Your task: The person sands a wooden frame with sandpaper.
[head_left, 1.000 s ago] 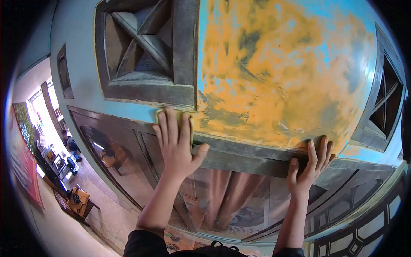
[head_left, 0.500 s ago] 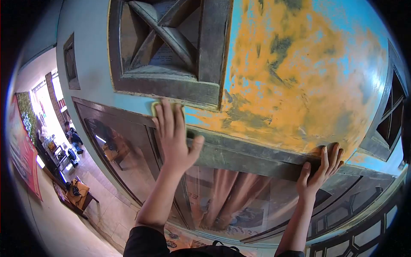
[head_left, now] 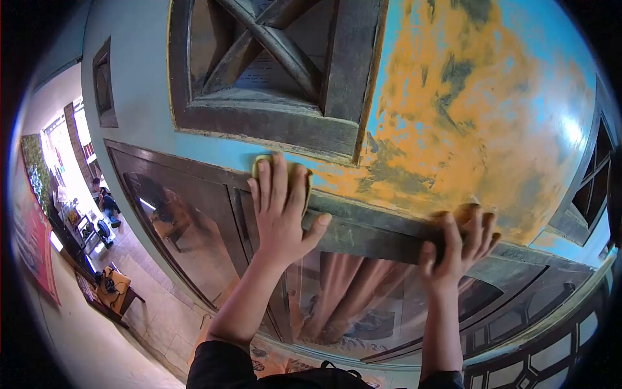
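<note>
My left hand [head_left: 282,217] presses a piece of sandpaper [head_left: 262,159] flat to the wall, on the narrow blue strip under the wooden vent frame [head_left: 272,129]. Only the yellowish edges of the sandpaper show round the fingers; the rest is hidden. My right hand [head_left: 457,249] rests with fingers apart on the dark wooden beam [head_left: 363,227] and the lower edge of the patchy orange wall [head_left: 414,155]. Nothing shows in it. Grey smears and blue patches mark the orange paint.
Glass panes [head_left: 181,220] in dark frames sit below the beam, with a brownish curtain [head_left: 350,292] behind one. At the left, a wooden chair or table [head_left: 113,288] stands on the tiled floor. Farther back, a person [head_left: 107,204] is near a bright opening.
The view has shifted, so the wall appears farther right. My right hand has slid left along the beam. My left hand keeps about the same place on the wall, the sandpaper under it.
</note>
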{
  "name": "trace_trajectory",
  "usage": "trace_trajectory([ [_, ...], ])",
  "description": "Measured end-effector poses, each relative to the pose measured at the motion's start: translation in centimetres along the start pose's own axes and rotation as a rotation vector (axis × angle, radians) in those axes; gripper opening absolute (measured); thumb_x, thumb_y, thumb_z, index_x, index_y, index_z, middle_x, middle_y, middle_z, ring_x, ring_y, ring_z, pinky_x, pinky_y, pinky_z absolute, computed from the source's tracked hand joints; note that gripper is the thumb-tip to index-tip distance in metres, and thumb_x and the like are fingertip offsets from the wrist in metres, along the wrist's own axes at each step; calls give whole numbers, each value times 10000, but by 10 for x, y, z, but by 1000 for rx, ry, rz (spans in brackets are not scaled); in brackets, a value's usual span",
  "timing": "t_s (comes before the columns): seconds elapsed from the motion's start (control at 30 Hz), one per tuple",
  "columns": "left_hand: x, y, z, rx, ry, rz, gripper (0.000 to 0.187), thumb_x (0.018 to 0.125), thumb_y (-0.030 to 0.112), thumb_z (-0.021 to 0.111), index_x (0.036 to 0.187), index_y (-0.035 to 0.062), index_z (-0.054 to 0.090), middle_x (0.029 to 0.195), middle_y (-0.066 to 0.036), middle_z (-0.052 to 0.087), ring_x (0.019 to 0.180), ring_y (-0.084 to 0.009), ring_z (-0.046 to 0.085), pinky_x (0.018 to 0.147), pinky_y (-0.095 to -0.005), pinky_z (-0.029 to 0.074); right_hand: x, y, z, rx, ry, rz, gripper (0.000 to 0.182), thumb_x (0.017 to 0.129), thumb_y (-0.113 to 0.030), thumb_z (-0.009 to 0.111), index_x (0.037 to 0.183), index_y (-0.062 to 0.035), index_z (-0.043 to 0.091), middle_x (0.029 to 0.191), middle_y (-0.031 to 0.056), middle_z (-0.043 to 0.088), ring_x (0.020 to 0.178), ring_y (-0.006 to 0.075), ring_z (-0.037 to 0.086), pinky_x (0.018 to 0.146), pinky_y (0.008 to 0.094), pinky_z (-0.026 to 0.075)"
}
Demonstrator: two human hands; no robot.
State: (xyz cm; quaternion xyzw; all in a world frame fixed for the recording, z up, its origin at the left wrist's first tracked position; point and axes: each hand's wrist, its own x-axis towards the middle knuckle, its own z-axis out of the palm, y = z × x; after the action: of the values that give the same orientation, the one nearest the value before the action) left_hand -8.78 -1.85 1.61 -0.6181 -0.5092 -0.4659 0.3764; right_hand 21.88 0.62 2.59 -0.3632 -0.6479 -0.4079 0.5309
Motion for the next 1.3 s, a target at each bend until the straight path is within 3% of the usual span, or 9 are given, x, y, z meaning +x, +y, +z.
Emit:
trace_trajectory([
  [0.37, 12, -40, -6, -40, 164, -179, 845, 970, 549, 495, 1527, -66, 336, 1645, -306, 151, 1529, -508, 72, 1193, -640, 16, 0, -40, 20, 11, -47, -41, 355, 872, -366, 661, 1223, -351, 711, 1492, 75, 516, 1495, 403, 282, 1222, 635, 14],
  [0.47, 4, -26, -2, -62, 122, -128, 859, 973, 581, 476, 1519, -69, 347, 1635, -318, 170, 1518, -533, 77, 1182, -660, 10, 3, -41, 19, 10, -29, -93, 352, 892, -318, 647, 1229, -228, 695, 1520, 125, 474, 1490, 437, 274, 1213, 636, 36],
  [0.57, -5, -20, 1, -20, 52, 7, 874, 973, 607, 466, 1515, -69, 353, 1632, -313, 187, 1512, -542, 87, 1179, -666, 9, 2, -42, 18, 6, -38, -75, 339, 902, -320, 644, 1224, -224, 690, 1516, 128, 477, 1490, 441, 273, 1212, 638, 43],
  [0.67, 10, -36, -11, -14, 65, -116, 896, 981, 625, 438, 1512, -89, 333, 1643, -306, 158, 1521, -527, 70, 1179, -666, 4, 2, -42, 17, 0, -45, -73, 336, 904, -316, 644, 1225, -224, 686, 1516, 128, 476, 1491, 443, 270, 1211, 640, 53],
  [0.77, 11, -28, -8, -34, 76, -122, 873, 982, 597, 458, 1501, -94, 342, 1641, -312, 154, 1520, -533, 63, 1174, -674, 0, -3, -41, 21, -5, -40, -31, 331, 878, -364, 661, 1204, -344, 718, 1474, 86, 518, 1494, 413, 274, 1220, 644, 27],
  [1.0, 0, -17, -3, -60, 44, -46, 817, 959, 550, 528, 1472, -75, 412, 1626, -320, 194, 1514, -538, 85, 1175, -675, 0, -2, -41, 23, -4, -18, -33, 327, 870, -361, 668, 1192, -342, 719, 1473, 80, 523, 1487, 407, 290, 1221, 644, 34],
  [1.1, 1, -17, -3, -69, 52, -41, 814, 963, 544, 526, 1475, -77, 406, 1625, -319, 201, 1515, -536, 87, 1175, -672, -4, 2, -42, 20, -11, -16, -85, 340, 889, -307, 652, 1223, -244, 683, 1523, 119, 474, 1489, 426, 283, 1207, 650, 82],
  [1.2, 1, -15, -1, -68, 65, -56, 802, 965, 540, 525, 1476, -68, 412, 1623, -318, 208, 1515, -536, 87, 1175, -672, -11, 1, -41, 21, -2, -14, -81, 354, 877, -294, 658, 1227, -250, 685, 1525, 119, 474, 1487, 424, 288, 1209, 647, 82],
  [1.3, 2, -2, 0, -39, 33, -35, 852, 984, 542, 497, 1563, -41, 271, 1652, -302, 130, 1529, -516, 35, 1183, -653, -30, 1, -41, 20, 6, -19, -74, 371, 866, -285, 666, 1236, -261, 685, 1523, 119, 480, 1488, 424, 286, 1209, 643, 80],
])
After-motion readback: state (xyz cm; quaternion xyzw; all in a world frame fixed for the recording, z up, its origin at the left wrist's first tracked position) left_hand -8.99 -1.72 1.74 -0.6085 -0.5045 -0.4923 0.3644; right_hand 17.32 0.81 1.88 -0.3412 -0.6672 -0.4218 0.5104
